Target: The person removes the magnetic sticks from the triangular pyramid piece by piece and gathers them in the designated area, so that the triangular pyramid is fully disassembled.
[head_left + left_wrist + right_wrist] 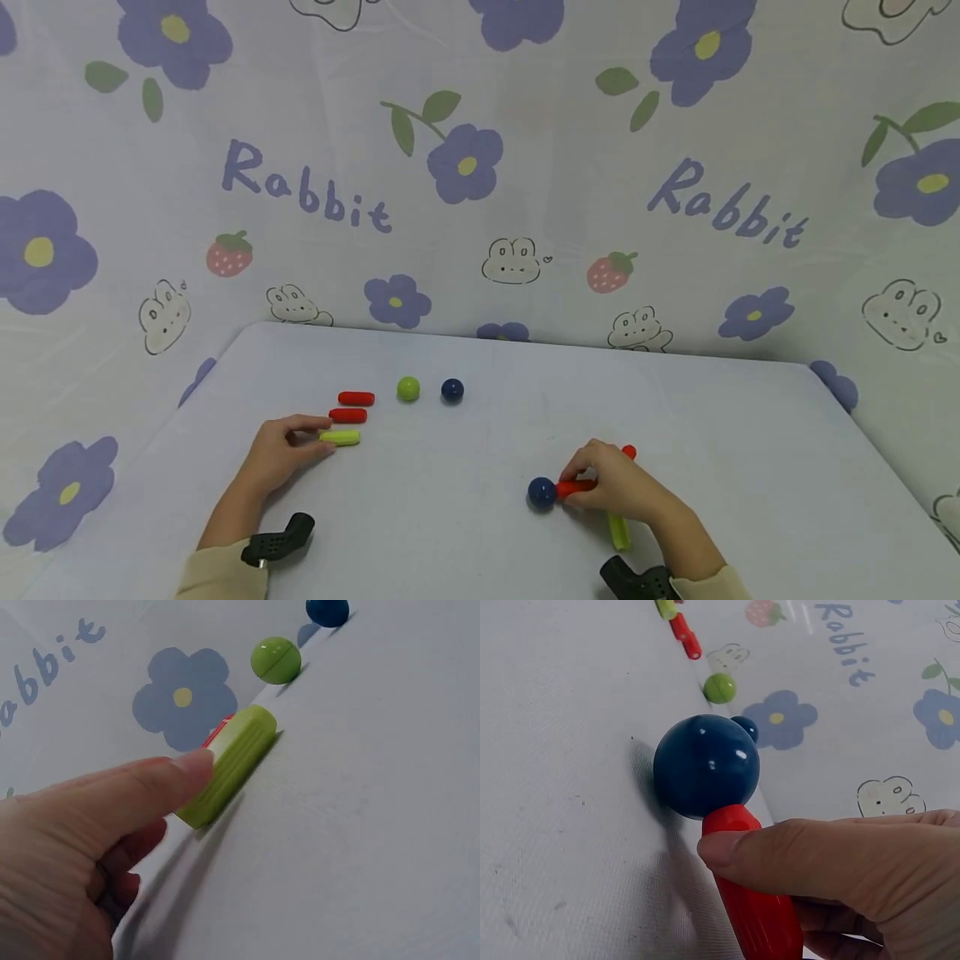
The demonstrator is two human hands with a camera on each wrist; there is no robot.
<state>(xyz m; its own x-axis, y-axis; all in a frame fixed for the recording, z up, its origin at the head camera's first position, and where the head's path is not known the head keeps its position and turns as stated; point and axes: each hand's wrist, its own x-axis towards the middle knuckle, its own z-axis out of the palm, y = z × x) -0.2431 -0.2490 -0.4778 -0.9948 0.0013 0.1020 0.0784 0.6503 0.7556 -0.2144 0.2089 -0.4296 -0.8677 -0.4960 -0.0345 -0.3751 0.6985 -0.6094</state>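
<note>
My right hand (611, 479) pinches a red rod (761, 919) between thumb and fingers. Against the rod's far end sits a dark blue ball (705, 766), close over the white table. Partly hidden by that hand are a yellow-green rod (619, 533) and a red piece (628, 452). On the left, my left hand (279, 454) pinches the left end of another yellow-green rod (238, 761), the thumb lying along its side. Just beyond that rod, two red rods (348, 415) lie roughly parallel to it.
A green ball (408, 388) and a second dark blue ball (452, 391) rest farther back on the white table (450, 533). Behind the table's far edge hangs a cloth (555, 167) printed with flowers and rabbits.
</note>
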